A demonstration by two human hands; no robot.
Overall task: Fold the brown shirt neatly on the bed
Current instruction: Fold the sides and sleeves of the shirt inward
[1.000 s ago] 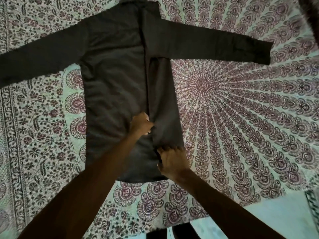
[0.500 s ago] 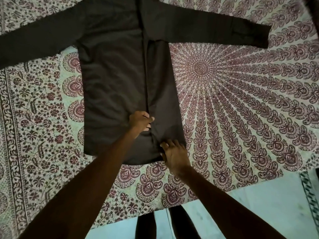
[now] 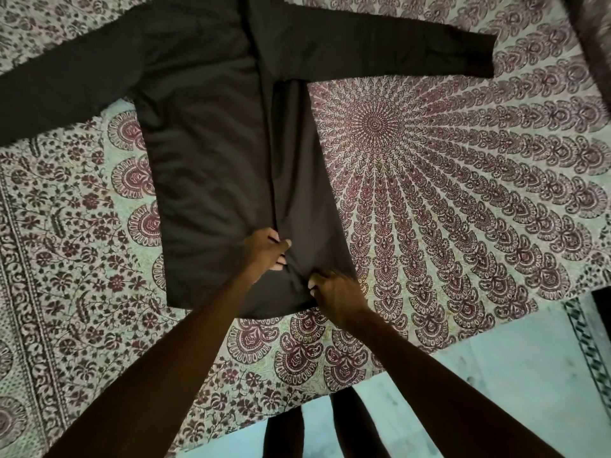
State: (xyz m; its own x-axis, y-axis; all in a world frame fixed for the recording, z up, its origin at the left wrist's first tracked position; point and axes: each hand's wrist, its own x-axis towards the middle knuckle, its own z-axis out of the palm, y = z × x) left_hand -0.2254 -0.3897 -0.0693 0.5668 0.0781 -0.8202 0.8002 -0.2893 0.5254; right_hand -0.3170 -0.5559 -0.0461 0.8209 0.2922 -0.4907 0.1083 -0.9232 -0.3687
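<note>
Patterned cloth covers the whole bed [image 3: 82,292], a pale bedspread [image 3: 463,193] printed with dark red flowers on one side and a big round mandala on the other. From where I stand, the brown shirt [image 3: 205,160] lies flat on it, a little to the left of the mandala's centre, collar end away from the person and hem toward them. Both sleeves are spread wide: one sleeve [image 3: 66,77] runs off the left edge of the view, and the other sleeve [image 3: 380,51] stretches out straight across the top of the mandala. A long vertical edge runs down the body of the shirt, with a narrower panel of cloth lying to the right of it.

The person leans in over the near edge of the bed with both bare arms out. The left hand [image 3: 267,251] sits on that vertical edge low on the shirt, fingers curled under and thumb out, bunching the cloth in its grip. The right hand [image 3: 334,292] is just beside it, nearer the hem, fingers curled and pinching the fabric at the bottom of the narrow panel. Small creases pull between the two hands.

Below the bed's edge a pale floor [image 3: 512,375] shows, and the person's legs [image 3: 286,434] stand against the mattress.
</note>
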